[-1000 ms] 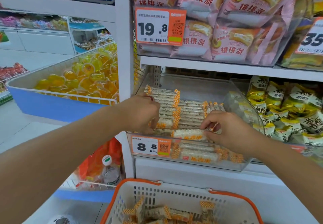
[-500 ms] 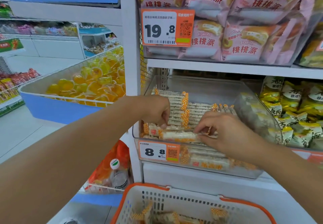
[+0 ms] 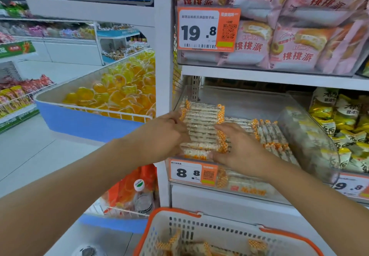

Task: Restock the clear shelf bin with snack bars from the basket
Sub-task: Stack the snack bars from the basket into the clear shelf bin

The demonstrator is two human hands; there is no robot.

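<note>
Here white shelving (image 3: 275,75) stands on pale floor (image 3: 30,156).

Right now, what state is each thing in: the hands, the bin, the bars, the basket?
Left hand: flat against the stack's left end.
Right hand: flat against its right end.
Snack bar stack: squared between both hands.
Clear shelf bin: partly filled, rear bare.
Basket: some bars left.

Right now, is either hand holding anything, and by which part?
Both hands press a stack of snack bars in the clear bin: left hand at its left ends, right hand at its right ends.
</note>
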